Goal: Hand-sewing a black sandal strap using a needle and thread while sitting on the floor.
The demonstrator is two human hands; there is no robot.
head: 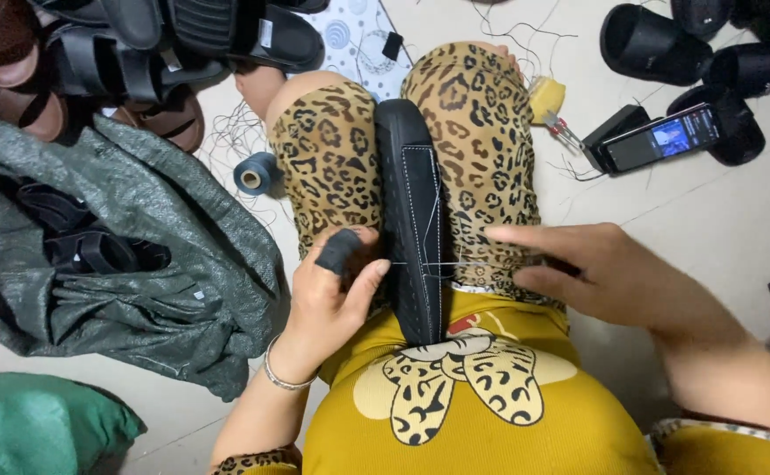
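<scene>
Head view: black shoe sole (413, 220) stood on edge, clamped between leopard-print knees (332, 167). Left hand (332, 290), index finger in a black guard (339, 251), pinched thread (403, 263) against the sole's left face. Right hand (596, 273) fingers lay nearly closed right of the sole; whether they gripped thread could not be told. Blue thread spool (255, 172) lay beyond the left fingers, phone (662, 138) beyond the right; grey sack (139, 229) far left.

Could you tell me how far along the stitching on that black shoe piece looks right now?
A line of white stitches already runs along the black shoe piece clamped between the knees. In hand: the left hand and right hand pull a thread taut across it. The stretch nearest the body shows no clear stitches. Other sandals lie on the floor; whether stitched, I cannot tell.
</scene>
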